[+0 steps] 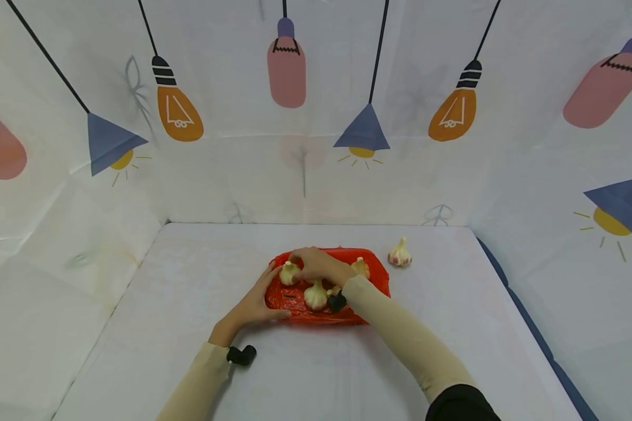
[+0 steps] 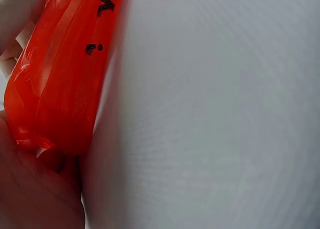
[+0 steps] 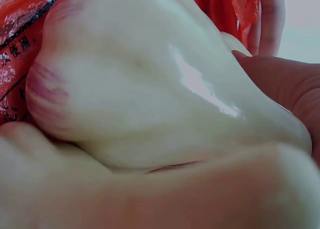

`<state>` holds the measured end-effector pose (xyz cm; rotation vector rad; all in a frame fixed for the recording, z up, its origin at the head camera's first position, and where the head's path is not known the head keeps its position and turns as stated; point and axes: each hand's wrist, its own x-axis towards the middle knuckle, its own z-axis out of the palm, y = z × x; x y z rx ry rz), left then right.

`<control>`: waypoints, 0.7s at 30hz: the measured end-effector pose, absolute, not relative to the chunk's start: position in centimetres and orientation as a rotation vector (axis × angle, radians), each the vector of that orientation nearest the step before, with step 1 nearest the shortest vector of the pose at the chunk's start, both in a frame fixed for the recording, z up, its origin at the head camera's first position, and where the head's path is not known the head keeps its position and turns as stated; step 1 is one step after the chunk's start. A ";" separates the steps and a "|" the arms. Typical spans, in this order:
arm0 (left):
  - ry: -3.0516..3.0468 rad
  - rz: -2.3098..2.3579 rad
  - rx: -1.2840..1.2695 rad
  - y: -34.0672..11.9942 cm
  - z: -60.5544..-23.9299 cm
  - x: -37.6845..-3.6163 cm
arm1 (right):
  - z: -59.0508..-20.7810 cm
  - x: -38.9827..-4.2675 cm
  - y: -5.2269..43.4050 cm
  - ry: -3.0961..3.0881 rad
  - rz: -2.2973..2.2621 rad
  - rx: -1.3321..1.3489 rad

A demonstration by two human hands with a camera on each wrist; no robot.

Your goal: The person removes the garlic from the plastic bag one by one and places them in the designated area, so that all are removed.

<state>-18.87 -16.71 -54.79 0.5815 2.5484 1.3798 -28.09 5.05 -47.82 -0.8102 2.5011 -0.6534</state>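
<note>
Right grip curled about a garlic bulb at the left end of a red tray, left grip clasping that end, I judge the bulb light, firm and slick-skinned, best pinched by its rounded sides.

On a white table, the left hand holds the left end of a red tray, while the right hand reaches over it and grips a garlic bulb. Other garlic bulbs sit in the tray; a lone garlic bulb lies just beside its far right corner. Behind, a pale sheet bears printed lamps.
</note>
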 end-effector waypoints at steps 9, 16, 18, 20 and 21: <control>2.574 1.372 0.590 -16.7 -55.2 -19.0 | -48.1 -28.4 4.7 2.491 -0.649 -0.819; 2.573 1.371 0.581 -16.7 -55.2 -19.0 | -47.6 -28.6 4.4 2.489 -0.656 -0.834; 2.571 1.372 0.577 -16.7 -55.1 -19.0 | -47.4 -28.6 4.5 2.490 -0.681 -0.820; 2.568 1.380 0.578 -16.7 -55.1 -19.0 | -47.2 -28.4 4.6 2.486 -0.718 -0.803; 2.565 1.386 0.580 -16.7 -55.1 -19.0 | -47.1 -28.4 4.7 2.485 -0.737 -0.798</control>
